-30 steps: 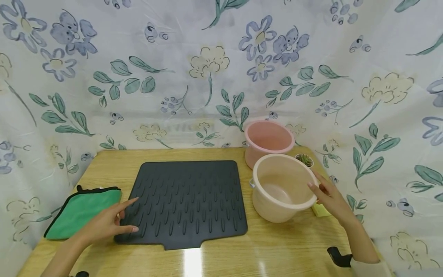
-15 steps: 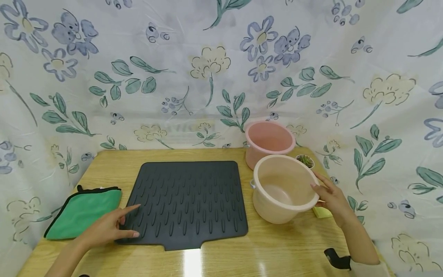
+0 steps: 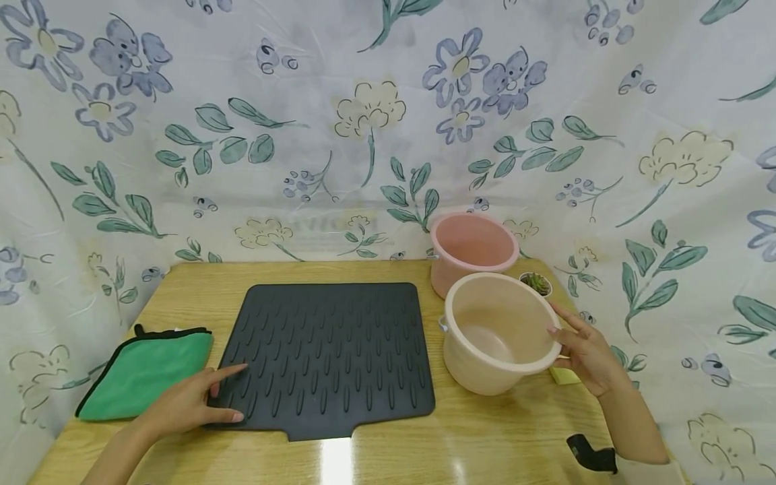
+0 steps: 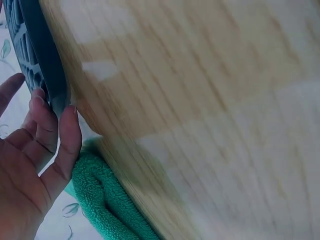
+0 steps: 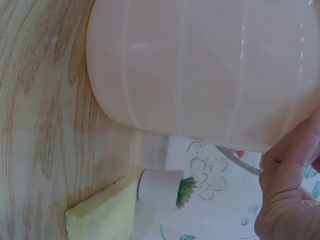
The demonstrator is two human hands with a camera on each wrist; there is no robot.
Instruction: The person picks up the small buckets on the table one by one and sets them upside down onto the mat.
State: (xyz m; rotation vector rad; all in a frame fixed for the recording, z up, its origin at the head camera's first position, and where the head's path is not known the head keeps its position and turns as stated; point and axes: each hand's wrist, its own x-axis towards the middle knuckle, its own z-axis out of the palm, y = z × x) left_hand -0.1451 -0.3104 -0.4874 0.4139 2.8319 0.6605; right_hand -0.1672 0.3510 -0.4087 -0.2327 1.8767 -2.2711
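Observation:
A cream-coloured plastic bucket (image 3: 485, 377) stands upright on the table's right side. My right hand (image 3: 591, 353) grips its right rim, thumb at the rim and fingers outside; in the right wrist view the bucket's ribbed wall (image 5: 200, 65) fills the upper part. To the left lies a dark grey ridged mat (image 3: 330, 350) with a tab on its near edge. My left hand (image 3: 184, 404) is at the mat's near-left edge, index finger and thumb spread apart. In the left wrist view, the thumb and fingers (image 4: 70, 132) lie close to the mat's edge (image 4: 47, 55); contact is unclear.
A folded green cloth (image 3: 145, 377) with black trim lies left of the mat. Behind the cream bucket stand a pink bucket (image 3: 445, 273) and a small potted plant (image 3: 536, 283). A yellow sponge (image 3: 564, 376) lies beside my right hand. Floral fabric (image 3: 364, 168) hangs behind the table.
My left hand has moved slightly nearer along the mat's left edge. My right thumb has shifted outward onto the bucket's rim. The bucket and mat stay about where they were.

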